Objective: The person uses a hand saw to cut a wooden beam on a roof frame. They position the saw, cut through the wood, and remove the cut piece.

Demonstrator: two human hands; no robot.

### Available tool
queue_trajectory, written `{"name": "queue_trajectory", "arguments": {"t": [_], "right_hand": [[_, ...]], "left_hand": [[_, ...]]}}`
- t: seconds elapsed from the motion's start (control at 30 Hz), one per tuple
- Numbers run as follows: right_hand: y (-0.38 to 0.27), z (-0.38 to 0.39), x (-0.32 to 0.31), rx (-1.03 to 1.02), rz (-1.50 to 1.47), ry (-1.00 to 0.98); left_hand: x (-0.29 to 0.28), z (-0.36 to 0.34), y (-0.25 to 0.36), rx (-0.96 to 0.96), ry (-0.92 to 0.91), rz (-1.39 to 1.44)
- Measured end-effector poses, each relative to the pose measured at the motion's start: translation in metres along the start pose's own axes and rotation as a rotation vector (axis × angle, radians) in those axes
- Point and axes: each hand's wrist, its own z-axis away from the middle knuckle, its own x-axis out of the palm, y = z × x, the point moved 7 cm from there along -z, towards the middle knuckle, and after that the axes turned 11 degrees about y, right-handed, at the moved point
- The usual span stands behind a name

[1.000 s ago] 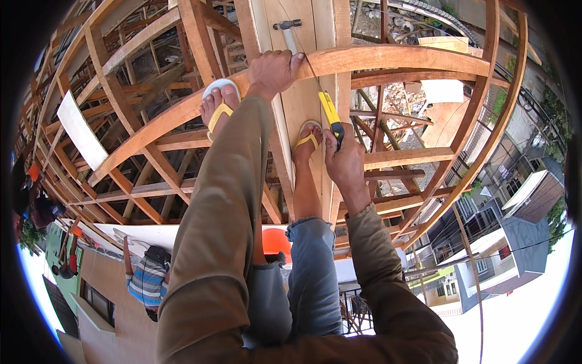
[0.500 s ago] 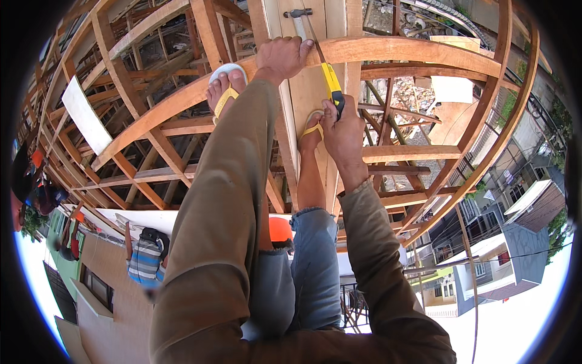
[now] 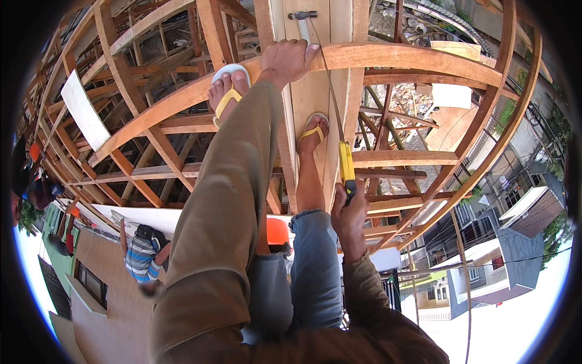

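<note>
Saw [image 3: 346, 162] in my right hand [image 3: 350, 215], fingers clamped round its yellow-and-black handle; from here any lettering on it is too small for me to read. Its blade slants over the right half of the board [image 3: 305, 97] and across the beam [image 3: 400, 56], contact unclear. My left hand [image 3: 285, 62] grips the beam, most fingertips hidden past its far edge. Beyond, a hammer [image 3: 304, 24] lies toward the board's left edge, handle partly hidden.

No readable text — no legible label, number or sign in view.
</note>
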Motion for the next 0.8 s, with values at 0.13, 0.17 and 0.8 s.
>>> {"name": "queue_trajectory", "arguments": {"t": [0.13,0.17,0.8], "right_hand": [[0.006,-0.012,0.017,-0.144,-0.005,0.046],[-0.006,-0.069,0.048,-0.152,0.000,0.070],[0.017,0.000,0.006,-0.097,0.079,0.032]], "left_hand": [[0.001,0.004,0.006,0.003,-0.013,0.034],[0.002,0.004,0.013,0.036,-0.017,0.042],[-0.002,-0.004,0.003,0.017,0.000,0.041]]}}
